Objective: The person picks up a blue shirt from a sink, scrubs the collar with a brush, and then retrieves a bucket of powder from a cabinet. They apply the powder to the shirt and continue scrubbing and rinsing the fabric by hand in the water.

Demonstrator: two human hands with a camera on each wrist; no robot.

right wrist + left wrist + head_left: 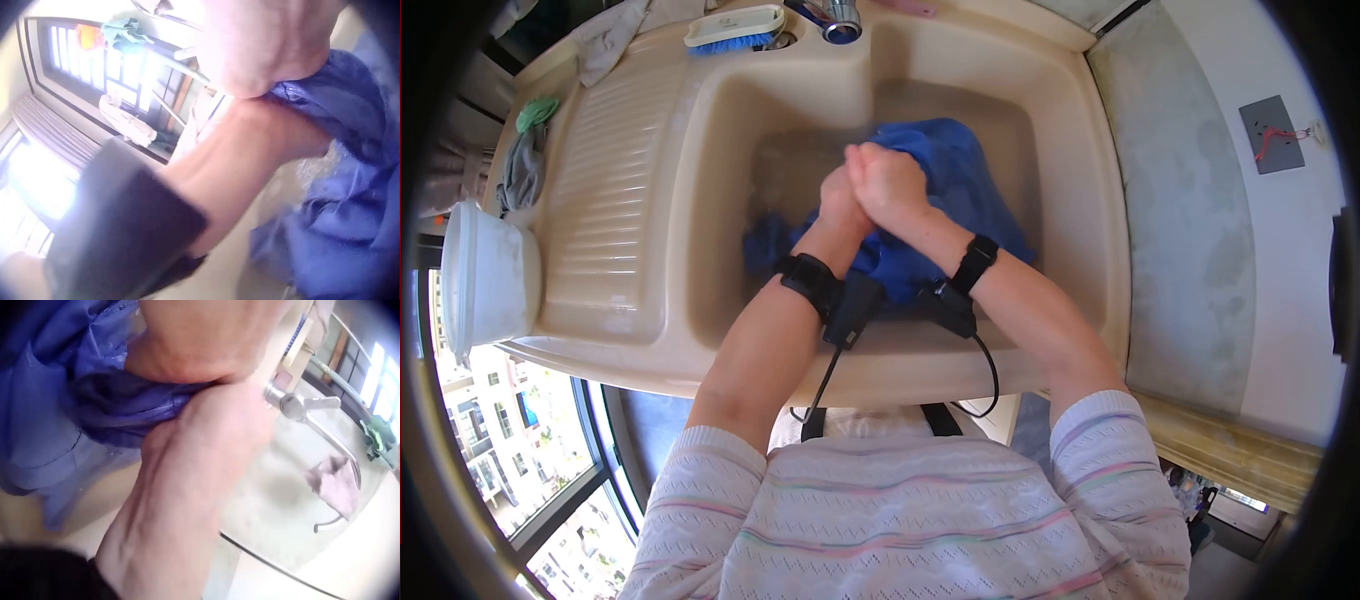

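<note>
A wet blue cloth (960,180) lies bunched in the sink basin (720,170), partly in the water. My left hand (840,203) and right hand (890,185) are close together over the basin, both gripping bunched folds of it. In the left wrist view, the blue cloth (119,409) comes out in gathered folds from between the two hands. The right wrist view shows the blue cloth (340,94) hanging from the fists, with more of it lower down. My fingertips are largely hidden.
A ribbed drainboard (615,200) lies left of the basin, with a white bucket (500,275) and a grey-green rag (525,165) at its edge. A blue-bristled scrubbing brush (735,30) and the faucet (840,22) are at the back. A wall (1190,200) stands at the right.
</note>
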